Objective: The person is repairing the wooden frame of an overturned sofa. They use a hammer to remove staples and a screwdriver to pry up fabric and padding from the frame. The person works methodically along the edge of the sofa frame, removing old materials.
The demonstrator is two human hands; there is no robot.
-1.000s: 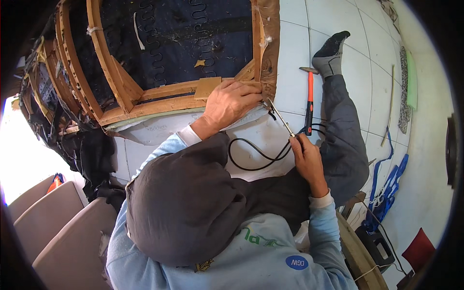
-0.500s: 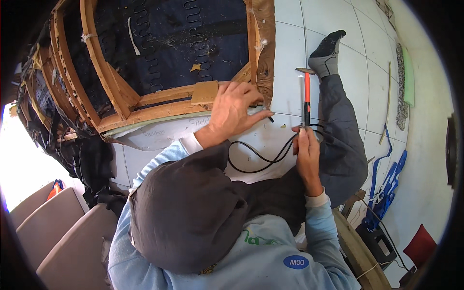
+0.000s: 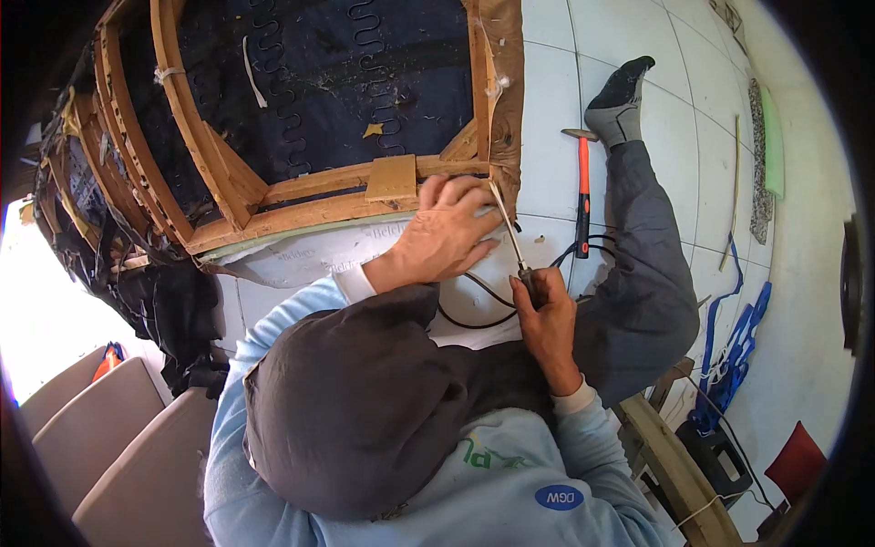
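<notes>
My left hand (image 3: 437,237) is at the lower right corner of the upturned wooden furniture frame (image 3: 273,214), fingers bent but apart at its rail, beside a small wooden board (image 3: 390,178). My right hand (image 3: 547,319) grips a long tool (image 3: 508,228) with a metal shaft and dark handle, perhaps a screwdriver; its tip meets the frame's corner near my left fingers. Below the frame hangs pale printed fabric (image 3: 301,251). A black cable (image 3: 474,324) lies looped under my hands, partly hidden. An orange and black hammer (image 3: 583,191) lies on the tiles beside my outstretched leg.
Torn black material (image 3: 182,319) hangs at the frame's left. Grey padded panels (image 3: 146,456) stand at lower left. Blue straps (image 3: 738,356), foam strips (image 3: 770,146) and a black case (image 3: 715,456) are along the right wall. A wooden piece (image 3: 679,456) is by my right elbow.
The tool swung upright toward the hammer, then back to the frame's corner. My right hand has ended lower and further left. My left hand has shifted slightly downward, its fingers changing position.
</notes>
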